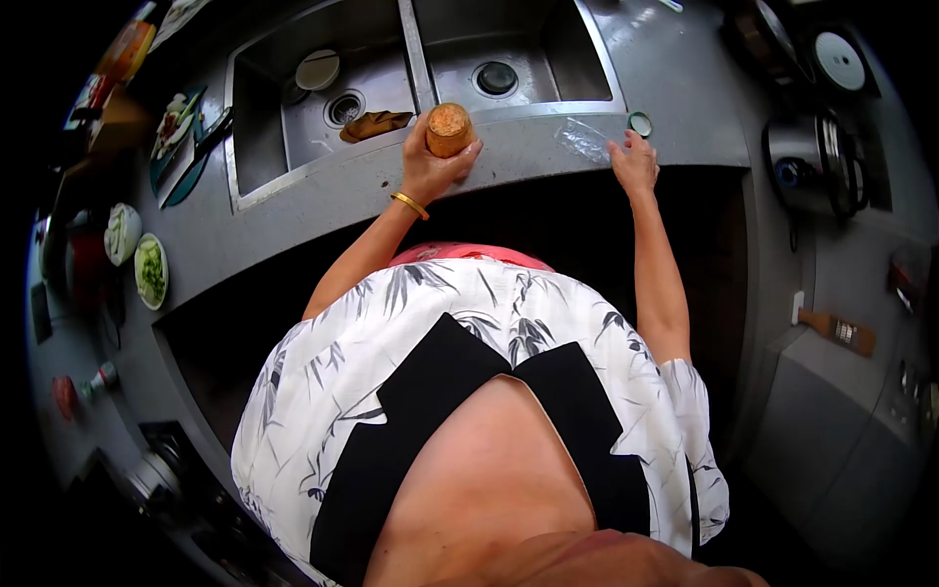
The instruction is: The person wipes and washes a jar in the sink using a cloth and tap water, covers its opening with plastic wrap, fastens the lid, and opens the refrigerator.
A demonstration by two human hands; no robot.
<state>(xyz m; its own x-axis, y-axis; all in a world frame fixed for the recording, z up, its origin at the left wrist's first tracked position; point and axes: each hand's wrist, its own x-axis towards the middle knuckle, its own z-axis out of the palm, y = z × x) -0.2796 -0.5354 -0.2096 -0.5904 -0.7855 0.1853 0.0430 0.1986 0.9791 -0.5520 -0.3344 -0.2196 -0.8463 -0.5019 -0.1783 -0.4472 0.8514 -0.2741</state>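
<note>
Wrapped around an orange-brown jar (449, 131), my left hand (436, 166) is above the front rim of the sink. The jar's top faces up, its contents reddish-orange. My right hand (636, 164) is at the counter's front edge, its fingertips at a green-rimmed round lid (640, 124) and the edge of a crumpled clear plastic bag (584, 140). Whether the fingers grip the bag or lid is too small to tell. A brown cloth-like item (376, 124) lies at the sink's front edge, left of the jar.
A double sink (421, 59) holds a round whitish item (318, 70). At left are a cutting board (186, 161) with a knife (203, 147), a bowl of chopped greens (151, 271) and a whitish bundle (122, 234). A metal pot (807, 166) stands at right.
</note>
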